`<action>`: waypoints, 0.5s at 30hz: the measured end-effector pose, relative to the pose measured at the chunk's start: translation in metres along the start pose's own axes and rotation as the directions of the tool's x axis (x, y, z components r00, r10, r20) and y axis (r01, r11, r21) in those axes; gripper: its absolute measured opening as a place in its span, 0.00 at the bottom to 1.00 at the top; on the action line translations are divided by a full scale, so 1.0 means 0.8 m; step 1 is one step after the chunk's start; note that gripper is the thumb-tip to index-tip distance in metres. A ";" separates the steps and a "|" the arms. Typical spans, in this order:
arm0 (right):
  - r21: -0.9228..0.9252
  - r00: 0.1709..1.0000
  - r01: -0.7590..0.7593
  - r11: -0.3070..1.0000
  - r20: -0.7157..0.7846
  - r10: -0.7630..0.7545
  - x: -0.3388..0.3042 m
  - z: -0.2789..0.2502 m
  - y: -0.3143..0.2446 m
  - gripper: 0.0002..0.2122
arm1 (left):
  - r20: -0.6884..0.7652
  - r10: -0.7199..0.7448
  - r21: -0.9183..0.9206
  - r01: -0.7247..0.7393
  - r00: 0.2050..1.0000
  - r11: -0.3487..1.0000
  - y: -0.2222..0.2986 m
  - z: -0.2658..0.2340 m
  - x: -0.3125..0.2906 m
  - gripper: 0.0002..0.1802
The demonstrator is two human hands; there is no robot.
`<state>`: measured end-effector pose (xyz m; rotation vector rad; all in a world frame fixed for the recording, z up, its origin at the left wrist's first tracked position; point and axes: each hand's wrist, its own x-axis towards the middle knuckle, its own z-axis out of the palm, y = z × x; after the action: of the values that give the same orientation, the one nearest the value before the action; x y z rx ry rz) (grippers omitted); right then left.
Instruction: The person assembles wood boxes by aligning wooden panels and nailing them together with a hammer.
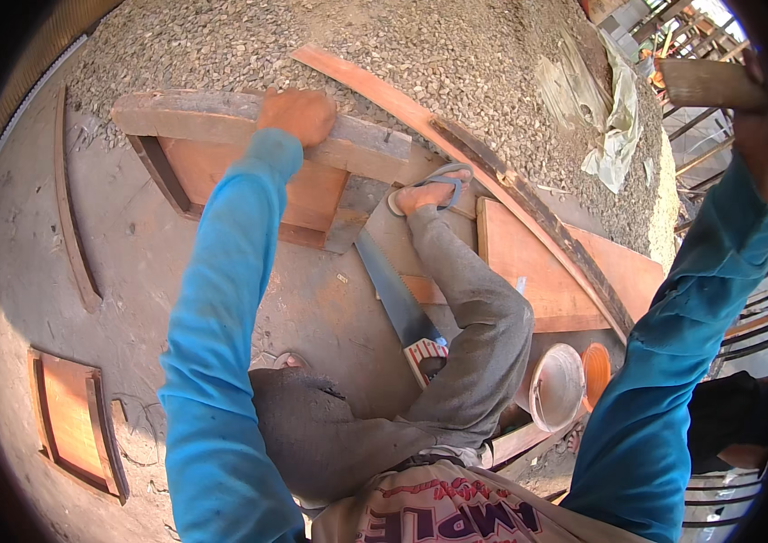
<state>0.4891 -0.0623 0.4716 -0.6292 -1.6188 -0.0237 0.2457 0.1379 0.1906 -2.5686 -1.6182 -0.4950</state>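
My left hand (295,116) is closed over the thick top timber of a wooden frame (366,149), which stands on edge and is backed with reddish plywood. Raised at the far right, my right hand (764,136) grips a short brown block of wood (710,84), partly cut off by the dark rim of the picture. A handsaw (395,294) with a red and white handle lies on the ground beside my bent leg. My sandalled foot (429,192) rests close to the frame's right end.
A long plank (375,89) and a dark timber (529,195) cross a plywood panel (538,262). Near my right arm are a whitish bucket (556,387) and an orange one (596,376). Gravel (456,54) lies ahead; a small framed panel (72,416) lies left. Someone in dark clothing (728,416) is at the right.
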 end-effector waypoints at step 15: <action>-0.078 0.984 -0.154 0.985 0.077 0.160 0.013 -0.042 -0.041 0.13 | 0.021 -0.058 0.001 0.058 0.998 0.998 -0.017 -0.008 -0.005 0.25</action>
<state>0.5063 -0.0984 0.4981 -0.8218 -1.6496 0.0617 0.2306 0.1393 0.1941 -2.5419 -1.7040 -0.4733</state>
